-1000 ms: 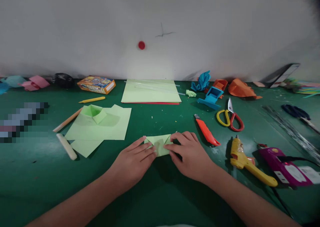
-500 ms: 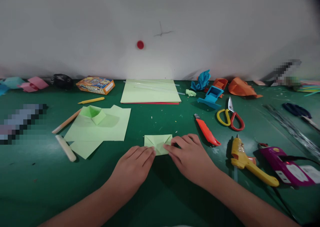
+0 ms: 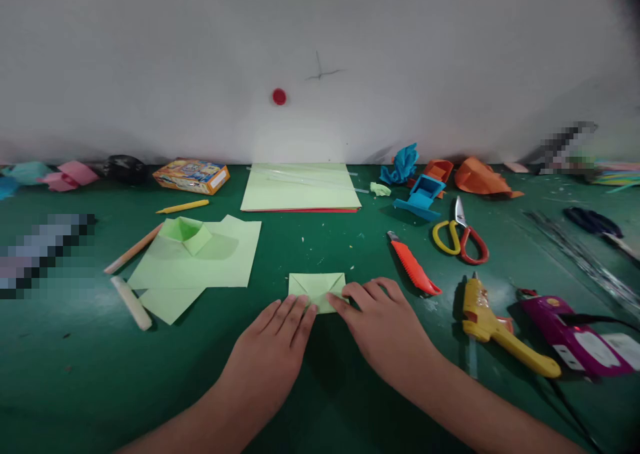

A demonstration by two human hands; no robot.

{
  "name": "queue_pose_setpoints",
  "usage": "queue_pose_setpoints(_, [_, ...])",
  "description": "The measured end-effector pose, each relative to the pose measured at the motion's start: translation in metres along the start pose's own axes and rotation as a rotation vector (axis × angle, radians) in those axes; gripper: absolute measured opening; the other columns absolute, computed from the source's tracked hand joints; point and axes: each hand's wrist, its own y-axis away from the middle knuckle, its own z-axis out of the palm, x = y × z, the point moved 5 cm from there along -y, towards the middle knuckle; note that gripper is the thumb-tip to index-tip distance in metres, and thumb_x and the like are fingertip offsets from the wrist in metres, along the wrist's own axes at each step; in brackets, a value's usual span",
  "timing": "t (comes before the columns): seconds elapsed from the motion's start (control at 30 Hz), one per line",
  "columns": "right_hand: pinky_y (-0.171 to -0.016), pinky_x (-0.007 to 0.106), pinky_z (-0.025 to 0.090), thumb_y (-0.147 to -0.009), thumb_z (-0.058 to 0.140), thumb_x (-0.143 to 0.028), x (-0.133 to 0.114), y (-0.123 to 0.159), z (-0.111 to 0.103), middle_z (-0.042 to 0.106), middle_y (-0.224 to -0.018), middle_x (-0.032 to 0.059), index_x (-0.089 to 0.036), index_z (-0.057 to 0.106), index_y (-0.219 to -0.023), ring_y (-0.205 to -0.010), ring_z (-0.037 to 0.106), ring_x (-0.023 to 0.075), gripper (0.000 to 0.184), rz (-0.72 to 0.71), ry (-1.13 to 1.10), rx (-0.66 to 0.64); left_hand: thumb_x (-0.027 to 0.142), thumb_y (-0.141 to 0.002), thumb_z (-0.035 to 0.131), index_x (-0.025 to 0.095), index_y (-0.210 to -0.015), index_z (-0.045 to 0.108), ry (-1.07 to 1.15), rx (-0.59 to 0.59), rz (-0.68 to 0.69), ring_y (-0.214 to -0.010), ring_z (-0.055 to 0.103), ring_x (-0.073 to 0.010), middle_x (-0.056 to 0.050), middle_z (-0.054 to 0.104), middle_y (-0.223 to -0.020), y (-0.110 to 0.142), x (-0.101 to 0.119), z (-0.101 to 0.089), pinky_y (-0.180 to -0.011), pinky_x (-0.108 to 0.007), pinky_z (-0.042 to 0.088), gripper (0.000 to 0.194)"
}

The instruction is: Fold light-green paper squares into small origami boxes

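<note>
A small folded piece of pale green paper (image 3: 316, 285) lies flat on the green table, slanting creases running in from its top corners. My left hand (image 3: 273, 347) rests with fingers stretched out, their tips on the paper's lower left part. On the other side, my right hand (image 3: 383, 317) has its fingers bent, index fingertip on the paper and the others curled at its right edge; its thumb is mostly hidden. Left of the hands, a folded green paper box (image 3: 187, 234) sits on loose green sheets (image 3: 225, 261).
A red utility knife (image 3: 414, 264), scissors (image 3: 463, 234), a yellow glue gun (image 3: 500, 331) and a purple power adapter (image 3: 573, 334) lie to the right. Stacked paper (image 3: 300, 191) and an orange box (image 3: 191, 176) stand along the wall. A white stick (image 3: 131, 303) lies at left.
My left fingers have slid down off the paper's upper left corner, uncovering its left flap. My right hand stays at the right edge, slightly lower. The paper has stayed in place.
</note>
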Motion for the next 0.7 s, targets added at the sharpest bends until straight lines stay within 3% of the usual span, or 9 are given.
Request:
queue_pose_setpoints(0.17, [-0.099, 0.047, 0.034, -0.092, 0.060, -0.012, -0.0054, 0.0043, 0.0004, 0.069, -0.117, 0.0064, -0.024, 0.062, -0.135, -0.101, 0.060, 0.0261, 0.044, 0.019, 0.033, 0.003, 0.006, -0.096, 0.030, 0.011, -0.130, 0.069, -0.075, -0.053, 0.002, -0.123, 0.066, -0.0258, -0.012, 0.067, -0.136, -0.0012, 0.0043, -0.0013, -0.104, -0.042, 0.053, 0.052])
queue_pose_setpoints(0.37, [-0.102, 0.051, 0.034, -0.095, 0.058, -0.021, -0.0084, 0.0086, -0.0004, 0.065, -0.127, 0.0083, -0.021, 0.057, -0.141, -0.111, 0.056, 0.0296, 0.046, 0.033, -0.026, -0.015, 0.027, -0.107, 0.024, 0.010, -0.132, 0.068, -0.042, -0.041, -0.050, -0.126, 0.064, -0.0280, -0.013, 0.065, -0.138, -0.0045, 0.0045, -0.0035, -0.105, -0.045, 0.051, 0.053])
queue_pose_setpoints(0.7, [-0.103, 0.052, 0.035, -0.098, 0.052, -0.020, -0.0088, 0.0097, 0.0016, 0.065, -0.126, 0.0103, -0.019, 0.049, -0.150, -0.113, 0.056, 0.0308, 0.052, 0.021, -0.078, -0.052, 0.030, -0.108, 0.023, 0.010, -0.136, 0.066, 0.016, -0.067, -0.090, -0.129, 0.062, -0.0289, -0.014, 0.062, -0.141, -0.0016, 0.0049, 0.0001, -0.107, -0.045, 0.047, 0.055])
